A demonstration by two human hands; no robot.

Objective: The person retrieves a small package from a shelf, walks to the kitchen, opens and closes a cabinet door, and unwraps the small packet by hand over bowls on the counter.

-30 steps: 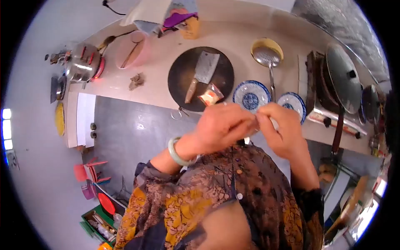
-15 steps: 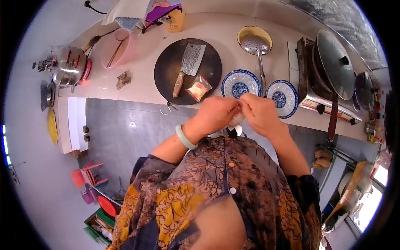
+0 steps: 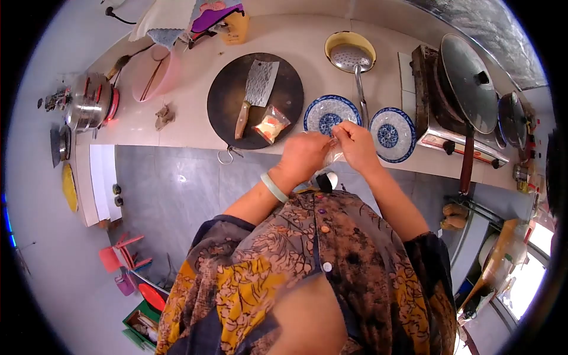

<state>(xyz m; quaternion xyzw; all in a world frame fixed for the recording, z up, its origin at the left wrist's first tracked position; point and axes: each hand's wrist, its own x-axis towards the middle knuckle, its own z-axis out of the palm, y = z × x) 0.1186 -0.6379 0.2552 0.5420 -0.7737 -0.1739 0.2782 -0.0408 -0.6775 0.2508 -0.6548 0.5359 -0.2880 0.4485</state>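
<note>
the left hand (image 3: 305, 155) and the right hand (image 3: 357, 148) are both closed, with fingers bent tight, and together they pinch a clear plastic bag (image 3: 335, 153), which is between them, near the front edge of the counter (image 3: 183, 127). just beyond the hands is a blue-rimmed dish (image 3: 326, 107), and more to the left a cleaver (image 3: 260, 84) and a small packet (image 3: 272, 123) lie on the round board (image 3: 226, 94).

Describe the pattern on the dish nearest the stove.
The dish is whitish with a blue rim and blue centre, clearest in the head view.
</note>
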